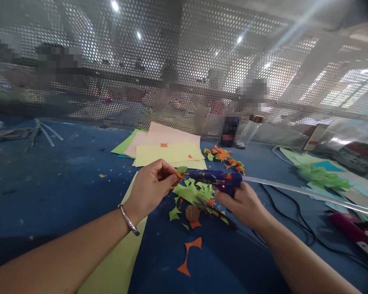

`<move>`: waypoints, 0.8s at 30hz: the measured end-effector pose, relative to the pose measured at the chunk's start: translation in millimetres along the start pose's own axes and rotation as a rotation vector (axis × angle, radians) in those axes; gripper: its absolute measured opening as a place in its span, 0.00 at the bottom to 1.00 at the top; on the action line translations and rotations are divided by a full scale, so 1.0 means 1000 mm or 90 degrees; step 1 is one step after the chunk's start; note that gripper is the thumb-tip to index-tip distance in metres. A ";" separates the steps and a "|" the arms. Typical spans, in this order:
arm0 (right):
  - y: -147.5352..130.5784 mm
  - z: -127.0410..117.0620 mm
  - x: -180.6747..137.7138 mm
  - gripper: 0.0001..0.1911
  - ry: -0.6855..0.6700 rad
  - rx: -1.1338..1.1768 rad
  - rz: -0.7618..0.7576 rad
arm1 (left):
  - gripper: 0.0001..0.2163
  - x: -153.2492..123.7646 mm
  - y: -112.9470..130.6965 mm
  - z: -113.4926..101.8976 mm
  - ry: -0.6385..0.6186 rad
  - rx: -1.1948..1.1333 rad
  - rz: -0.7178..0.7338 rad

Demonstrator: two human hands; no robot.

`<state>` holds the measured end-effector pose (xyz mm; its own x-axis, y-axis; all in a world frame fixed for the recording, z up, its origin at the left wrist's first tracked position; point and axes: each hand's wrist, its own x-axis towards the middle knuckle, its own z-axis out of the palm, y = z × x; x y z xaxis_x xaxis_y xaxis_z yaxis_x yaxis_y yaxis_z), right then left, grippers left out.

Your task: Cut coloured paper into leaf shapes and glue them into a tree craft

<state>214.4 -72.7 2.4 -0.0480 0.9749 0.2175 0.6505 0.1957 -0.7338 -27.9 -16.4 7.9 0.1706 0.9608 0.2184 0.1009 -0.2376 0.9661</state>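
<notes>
In my right hand [243,206] is a blue glue gun [214,177], pointed left with a red light glowing on its body. A long clear glue stick [294,190] runs out of its back to the right. My left hand [155,185] pinches a small green and orange paper piece [181,172] right at the nozzle; whether the tip touches it I cannot tell. Below the gun lie green paper scraps [190,191], a pair of scissors [216,211] and a round brown wooden-looking piece [192,213]. An orange scrap [188,255] lies nearer to me.
Coloured paper sheets [171,136] are stacked ahead, beside small orange and green paper pieces [222,153]. A clear bottle [250,130] stands by the perforated metal screen [199,53]. At right are black cables [294,204], a magenta power strip [352,230] and green paper pieces [325,176].
</notes>
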 end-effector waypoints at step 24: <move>0.041 -0.001 0.024 0.22 -0.011 0.269 0.316 | 0.13 -0.007 -0.004 0.012 -0.077 -0.194 -0.094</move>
<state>240.6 -41.5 -21.8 0.1669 0.9611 -0.2199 0.2445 -0.2564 -0.9351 -18.2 -24.1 1.3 0.2933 0.9532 0.0731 -0.1611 -0.0261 0.9866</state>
